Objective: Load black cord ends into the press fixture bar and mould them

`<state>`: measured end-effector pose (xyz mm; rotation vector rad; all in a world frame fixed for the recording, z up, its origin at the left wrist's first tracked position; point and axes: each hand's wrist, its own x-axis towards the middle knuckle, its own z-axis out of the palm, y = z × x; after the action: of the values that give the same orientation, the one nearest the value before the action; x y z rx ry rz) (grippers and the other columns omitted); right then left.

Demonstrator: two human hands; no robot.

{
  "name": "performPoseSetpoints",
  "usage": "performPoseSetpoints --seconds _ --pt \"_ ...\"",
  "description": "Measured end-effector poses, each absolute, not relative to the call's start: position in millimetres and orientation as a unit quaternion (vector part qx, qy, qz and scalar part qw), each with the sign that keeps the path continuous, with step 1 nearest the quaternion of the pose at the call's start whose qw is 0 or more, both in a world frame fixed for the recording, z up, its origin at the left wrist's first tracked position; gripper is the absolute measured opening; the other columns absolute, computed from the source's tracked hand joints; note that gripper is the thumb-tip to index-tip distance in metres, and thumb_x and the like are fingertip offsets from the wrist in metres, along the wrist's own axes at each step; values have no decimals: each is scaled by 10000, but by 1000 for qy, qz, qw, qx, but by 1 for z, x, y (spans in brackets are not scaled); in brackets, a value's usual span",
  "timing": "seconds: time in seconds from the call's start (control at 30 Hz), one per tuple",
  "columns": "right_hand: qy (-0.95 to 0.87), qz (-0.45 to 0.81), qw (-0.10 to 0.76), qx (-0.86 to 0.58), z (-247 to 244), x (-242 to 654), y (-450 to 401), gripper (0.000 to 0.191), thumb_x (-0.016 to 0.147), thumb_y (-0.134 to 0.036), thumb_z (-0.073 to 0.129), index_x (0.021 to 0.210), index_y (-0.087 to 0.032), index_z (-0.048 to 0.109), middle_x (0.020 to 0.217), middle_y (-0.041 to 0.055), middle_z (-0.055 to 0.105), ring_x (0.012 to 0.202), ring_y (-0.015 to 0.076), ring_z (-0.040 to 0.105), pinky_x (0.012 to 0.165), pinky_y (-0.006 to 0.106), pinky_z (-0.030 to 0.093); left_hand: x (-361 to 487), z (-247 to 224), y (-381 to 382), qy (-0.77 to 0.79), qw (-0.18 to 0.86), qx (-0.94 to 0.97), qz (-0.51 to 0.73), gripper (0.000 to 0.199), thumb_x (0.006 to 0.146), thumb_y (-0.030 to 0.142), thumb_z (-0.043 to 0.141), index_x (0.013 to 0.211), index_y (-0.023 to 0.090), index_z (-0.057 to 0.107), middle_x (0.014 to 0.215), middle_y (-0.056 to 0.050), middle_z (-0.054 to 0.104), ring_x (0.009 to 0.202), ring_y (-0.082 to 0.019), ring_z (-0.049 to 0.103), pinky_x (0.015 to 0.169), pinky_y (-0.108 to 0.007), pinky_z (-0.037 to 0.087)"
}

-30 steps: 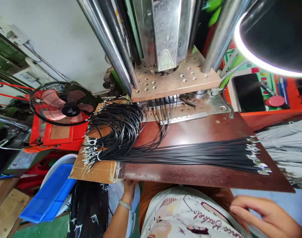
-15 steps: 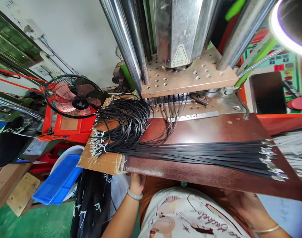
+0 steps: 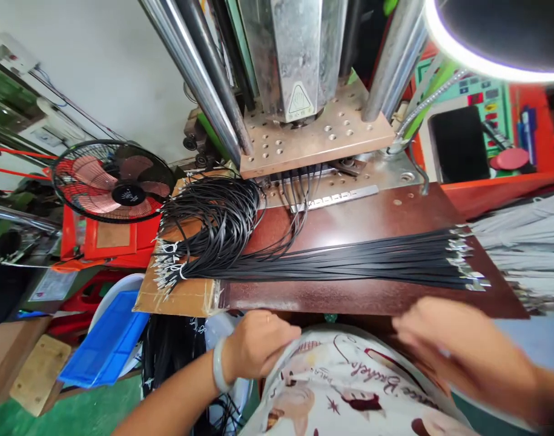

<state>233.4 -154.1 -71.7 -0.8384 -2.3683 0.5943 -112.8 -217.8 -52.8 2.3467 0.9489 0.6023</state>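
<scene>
My left hand [image 3: 262, 343] is just in front of the table's near edge, close to the shirt, with its fingers curled together. Whether they hold anything is hidden. My right hand [image 3: 435, 330] hovers at the near edge further right, smeared by motion. Beyond both hands, flat black cables [image 3: 340, 261] lie stretched across the brown tabletop [image 3: 295, 300], with silvery ends [image 3: 461, 257] at the right. To the left, a looped bundle of black cables [image 3: 226, 218] rests on cardboard [image 3: 190, 298]. A few cables run under the press plate [image 3: 317, 145], past a slotted metal strip [image 3: 342, 197].
Steel columns [image 3: 192, 72] flank the press head [image 3: 299, 54], which bears a hand-warning sticker. A black fan [image 3: 129, 192] stands at left above a blue tray [image 3: 106, 342]. At right are a dark phone [image 3: 457, 144], a ring lamp [image 3: 440, 42] and pale cables [image 3: 526, 236].
Both hands have risen from below the table edge into fuller view, the left moving slightly right. The camera view has shifted, so the table and press sit further left. The cables look unmoved.
</scene>
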Motion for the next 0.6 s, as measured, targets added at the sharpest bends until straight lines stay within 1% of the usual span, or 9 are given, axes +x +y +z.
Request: performPoseSetpoints --seconds 0.03,0.07,0.13,0.23,0.33,0.4,0.47,0.53,0.6 --pt "-895 158 277 -311 -59 230 -127 212 889 -235 531 1028 -274 685 816 66 690 708 209 629 663 345 536 -109 -42 -202 336 229 881 242 395 897 119 428 1255 169 588 980 -114 723 874 -211 686 788 -321 537" --pt "-904 82 269 -323 -50 226 -98 242 914 -220 497 1080 -203 671 934 109 694 833 233 630 762 378 521 -103 -35 -184 332 205 885 255 406 903 97 392 1262 159 570 1034 -119 709 950 -206 672 842 -323 538" --pt "-910 -19 191 -367 -40 216 -39 362 967 -224 382 1204 -82 616 1136 187 635 1039 294 576 877 443 463 -87 -27 -148 348 188 885 247 386 927 81 346 1240 126 567 1154 -138 659 1096 -198 619 957 -325 514" --pt "-900 -33 97 -424 -44 205 25 455 1003 -297 319 1308 -52 551 1175 172 573 1077 283 532 885 413 423 -59 -26 -103 392 170 891 155 290 967 195 438 1209 108 571 1238 -139 595 1146 -207 575 1028 -330 484" --pt "-919 -10 58 -389 -55 211 48 400 989 -312 361 1209 -107 624 1077 139 596 1009 263 512 840 395 390 -39 -23 -82 460 91 883 6 230 971 227 449 1112 134 605 1125 -111 605 1057 -240 585 887 -358 550" --pt "-927 -24 57 -370 -58 225 47 352 972 -296 378 1127 -145 656 1042 148 616 962 275 497 804 412 370 -32 -18 -78 488 50 869 -61 238 980 197 396 1047 136 617 1060 -106 601 1027 -256 583 797 -352 560" --pt "-918 -40 83 -385 -54 244 37 357 970 -288 359 1111 -158 660 1069 153 631 973 288 503 806 429 369 -28 -12 -79 479 65 872 -79 228 977 278 448 1069 140 604 1073 -103 591 1017 -257 586 800 -351 551" --pt "-894 -39 142 -423 -46 262 22 355 962 -309 383 1139 -148 644 1098 153 644 1004 289 528 849 437 394 -27 -8 -79 465 108 875 -85 322 933 403 551 1117 141 581 1108 -103 586 976 -249 607 823 -350 536" --pt "-862 -25 212 -460 -36 280 3 378 953 -357 423 1191 -136 616 1119 150 651 1035 274 559 905 415 425 -26 -5 -76 465 146 866 -115 351 909 434 585 1083 130 593 1074 -110 611 920 -247 630 810 -345 519"
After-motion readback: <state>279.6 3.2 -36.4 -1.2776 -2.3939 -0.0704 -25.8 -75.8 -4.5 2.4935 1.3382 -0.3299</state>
